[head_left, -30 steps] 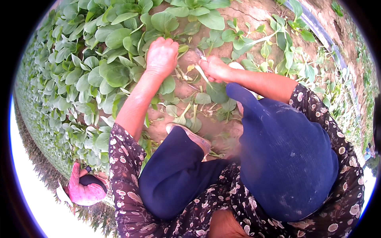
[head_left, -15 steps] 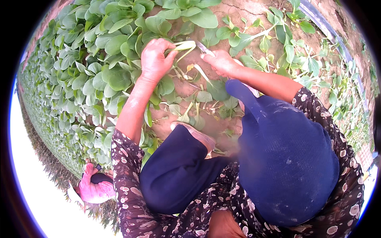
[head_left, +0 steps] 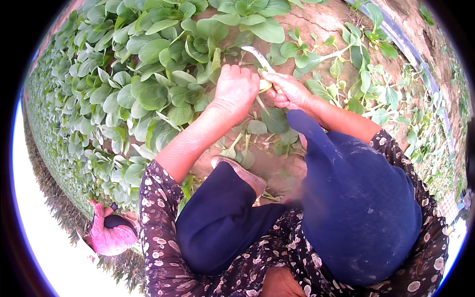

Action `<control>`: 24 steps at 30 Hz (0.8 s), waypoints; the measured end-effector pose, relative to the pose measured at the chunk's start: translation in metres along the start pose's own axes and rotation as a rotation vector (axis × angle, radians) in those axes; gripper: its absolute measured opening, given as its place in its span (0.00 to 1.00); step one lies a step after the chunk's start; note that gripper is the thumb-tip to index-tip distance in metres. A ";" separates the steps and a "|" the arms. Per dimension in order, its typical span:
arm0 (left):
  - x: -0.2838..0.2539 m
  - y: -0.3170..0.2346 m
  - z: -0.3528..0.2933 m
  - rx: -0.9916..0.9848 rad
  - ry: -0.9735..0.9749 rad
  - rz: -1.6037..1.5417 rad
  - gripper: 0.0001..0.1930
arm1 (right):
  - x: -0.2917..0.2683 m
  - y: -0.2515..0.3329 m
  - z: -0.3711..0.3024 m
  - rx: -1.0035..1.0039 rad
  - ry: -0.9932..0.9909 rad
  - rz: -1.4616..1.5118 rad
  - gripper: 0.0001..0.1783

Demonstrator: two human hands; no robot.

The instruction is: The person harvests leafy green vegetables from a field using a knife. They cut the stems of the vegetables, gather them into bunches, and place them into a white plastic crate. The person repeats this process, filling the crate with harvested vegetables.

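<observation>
My left hand (head_left: 236,90) is closed in a fist around a leafy green that looks like bok choy (head_left: 265,85). The pale stem end pokes out toward my other hand, and most of the leaves are hidden by my fingers. Close beside it, my right hand (head_left: 291,92) grips a knife (head_left: 257,57), its light curved blade pointing up and to the left. The thumb of my right hand is up against the stem end, and the two hands nearly meet. Below them a cut leaf (head_left: 273,120) lies on the soil.
Dense rows of leafy greens (head_left: 104,99) fill the left. Cut plants (head_left: 366,74) lie scattered over the soil at right, beside a long pale strip (head_left: 403,37). My shoe (head_left: 242,173) stands below my hands. Another person in pink (head_left: 111,235) crouches at lower left.
My left hand has moved right and a little down with the bok choy, up to my right hand. The right hand has turned, so more of the knife blade shows.
</observation>
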State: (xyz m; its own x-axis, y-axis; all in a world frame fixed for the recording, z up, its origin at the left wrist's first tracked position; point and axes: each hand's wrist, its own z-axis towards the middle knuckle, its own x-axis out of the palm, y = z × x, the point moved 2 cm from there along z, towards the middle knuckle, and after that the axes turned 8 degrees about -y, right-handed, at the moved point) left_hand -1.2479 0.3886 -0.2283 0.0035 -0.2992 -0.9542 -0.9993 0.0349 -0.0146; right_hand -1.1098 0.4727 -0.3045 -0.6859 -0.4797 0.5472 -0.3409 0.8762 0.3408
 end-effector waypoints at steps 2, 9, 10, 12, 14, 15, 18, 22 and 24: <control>0.011 0.001 0.005 -0.023 0.000 -0.048 0.15 | 0.000 0.000 0.000 0.028 -0.111 -0.030 0.17; -0.001 0.042 0.022 -0.105 -0.145 0.023 0.15 | -0.004 0.005 0.013 -0.159 -0.382 -0.386 0.16; -0.001 0.056 0.030 -0.136 -0.171 0.047 0.16 | -0.011 0.001 0.021 -0.416 -0.455 -0.693 0.16; 0.004 0.094 0.026 -0.227 -0.154 0.078 0.17 | 0.003 -0.002 0.025 -0.468 -0.448 -0.827 0.17; 0.008 0.120 0.016 -0.308 -0.069 0.062 0.18 | 0.014 0.003 0.026 -0.507 -0.452 -0.911 0.21; 0.011 0.127 0.007 -0.333 -0.087 0.034 0.19 | 0.019 0.005 0.029 -0.543 -0.446 -0.943 0.22; 0.020 0.118 -0.014 -0.351 -0.206 -0.040 0.20 | 0.022 0.012 0.045 -0.629 -0.423 -1.005 0.26; 0.028 0.099 -0.026 -0.199 -0.412 0.089 0.16 | 0.025 0.019 0.067 -0.706 -0.338 -1.035 0.30; 0.039 0.092 -0.028 -0.252 -0.286 0.167 0.24 | 0.026 0.019 0.078 -0.640 -0.316 -1.019 0.30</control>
State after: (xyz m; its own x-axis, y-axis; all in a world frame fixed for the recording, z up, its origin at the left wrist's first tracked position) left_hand -1.3407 0.3539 -0.2586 -0.1851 -0.0313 -0.9822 -0.9647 -0.1848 0.1877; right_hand -1.1842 0.4803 -0.3428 -0.4481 -0.8172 -0.3625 -0.4949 -0.1109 0.8619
